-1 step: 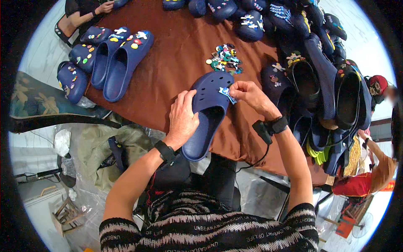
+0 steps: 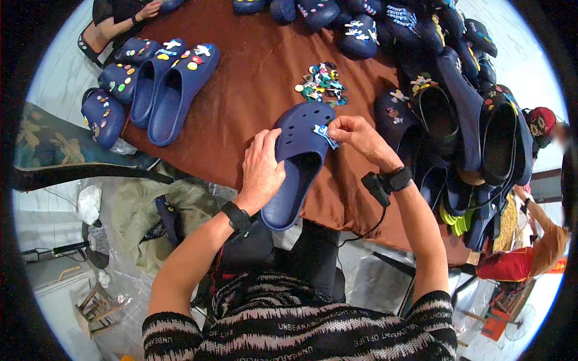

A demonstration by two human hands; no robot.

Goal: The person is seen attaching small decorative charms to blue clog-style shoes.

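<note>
A navy clog (image 2: 295,168) with round holes in its upper lies toe away from me near the table's front edge. My left hand (image 2: 263,163) grips its left side, the fingers resting on the upper and the thumb near the opening. At the right side of the upper, my right hand (image 2: 355,137) pinches a blue and white charm (image 2: 326,136), which lies against the holes. Whether the charm's stud sits in a hole is hidden. Just beyond the toe is a small heap of loose, many-coloured shoe charms (image 2: 323,83).
Brown cloth (image 2: 241,78) covers the table. Decorated navy clogs (image 2: 183,93) stand at the left, and more clogs (image 2: 448,120) are piled at the right and far side. Another person's hand (image 2: 149,10) shows at the far left; a chair (image 2: 72,150) is beside the table.
</note>
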